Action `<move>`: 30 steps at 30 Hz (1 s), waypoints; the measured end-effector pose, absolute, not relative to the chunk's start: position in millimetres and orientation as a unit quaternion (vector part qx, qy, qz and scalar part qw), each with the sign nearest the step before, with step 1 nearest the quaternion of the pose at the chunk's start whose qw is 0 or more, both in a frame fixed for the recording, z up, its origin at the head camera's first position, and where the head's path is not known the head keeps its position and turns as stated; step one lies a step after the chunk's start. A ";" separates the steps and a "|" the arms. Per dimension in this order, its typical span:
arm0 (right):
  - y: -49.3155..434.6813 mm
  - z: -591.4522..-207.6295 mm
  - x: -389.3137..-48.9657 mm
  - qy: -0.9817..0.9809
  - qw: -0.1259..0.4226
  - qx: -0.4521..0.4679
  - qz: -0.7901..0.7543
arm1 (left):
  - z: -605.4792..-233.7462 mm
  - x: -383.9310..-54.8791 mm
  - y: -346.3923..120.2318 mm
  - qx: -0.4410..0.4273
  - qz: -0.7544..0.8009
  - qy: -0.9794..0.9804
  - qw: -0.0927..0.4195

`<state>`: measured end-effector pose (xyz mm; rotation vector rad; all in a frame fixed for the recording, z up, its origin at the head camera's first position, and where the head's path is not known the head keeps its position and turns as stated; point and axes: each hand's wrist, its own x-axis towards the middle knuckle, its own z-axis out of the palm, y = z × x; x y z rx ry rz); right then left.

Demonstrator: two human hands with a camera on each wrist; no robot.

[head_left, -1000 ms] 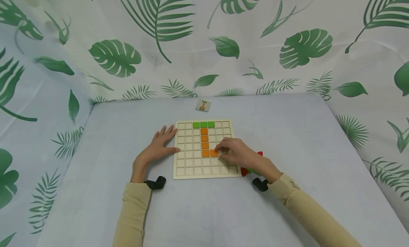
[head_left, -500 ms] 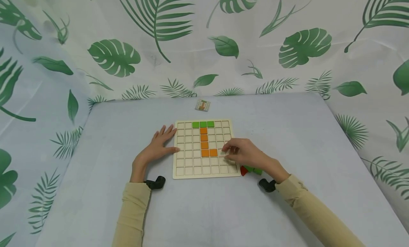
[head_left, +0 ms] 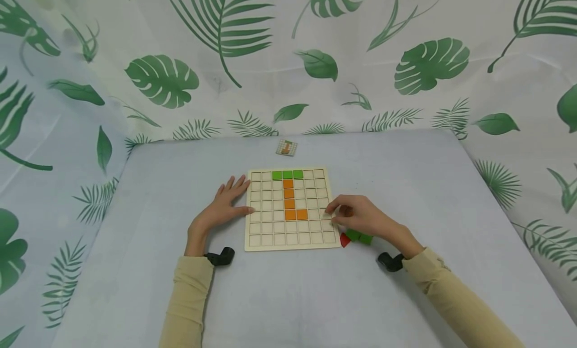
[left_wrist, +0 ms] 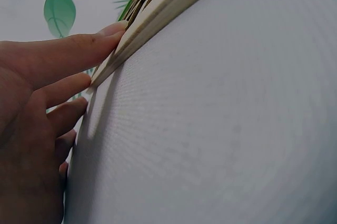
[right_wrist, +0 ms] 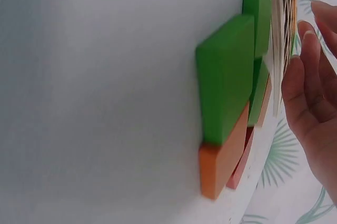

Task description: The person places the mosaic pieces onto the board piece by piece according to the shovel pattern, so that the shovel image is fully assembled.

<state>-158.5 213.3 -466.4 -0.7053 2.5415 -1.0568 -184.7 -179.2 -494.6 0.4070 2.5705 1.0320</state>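
Observation:
A square wooden grid board (head_left: 267, 233) lies on the table. Three green tiles (head_left: 287, 175) fill cells in its top row, and below them several orange tiles (head_left: 289, 193) form a column with a foot to the right. My left hand (head_left: 223, 205) is spread beside the board, its thumb and fingertips at the left edge. Over the right edge hovers my right hand (head_left: 362, 216), fingers loosely bent with a gap to the thumb and nothing between them. Just below it are loose tiles: green tiles (right_wrist: 226, 77), an orange tile (right_wrist: 224, 158) and red ones, partly hidden by that hand in the head view.
Behind the board lies a small card (head_left: 286, 147) printed with a grid pattern. The pale table cloth (head_left: 288, 298) reaches back to a leaf-print curtain (head_left: 266, 47). A black wrist camera (head_left: 221, 257) sits at the left wrist, another (head_left: 390, 262) at the right.
My right hand has let go of the orange tile at the column's foot, which stays in its cell, and moved right to the board's edge. The left hand has stayed put.

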 end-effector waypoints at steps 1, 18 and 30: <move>215.4 -466.3 -158.3 0.885 0.148 -0.243 -0.367 | -494.3 -184.7 -179.0 0.143 0.364 0.905 0.170; 242.5 -468.8 -157.6 0.908 0.096 -0.236 -0.332 | -494.8 -184.3 -179.1 0.144 0.366 0.904 0.167; 252.7 -473.5 -159.1 0.922 0.083 -0.224 -0.305 | -493.6 -183.2 -178.6 0.149 0.363 0.905 0.165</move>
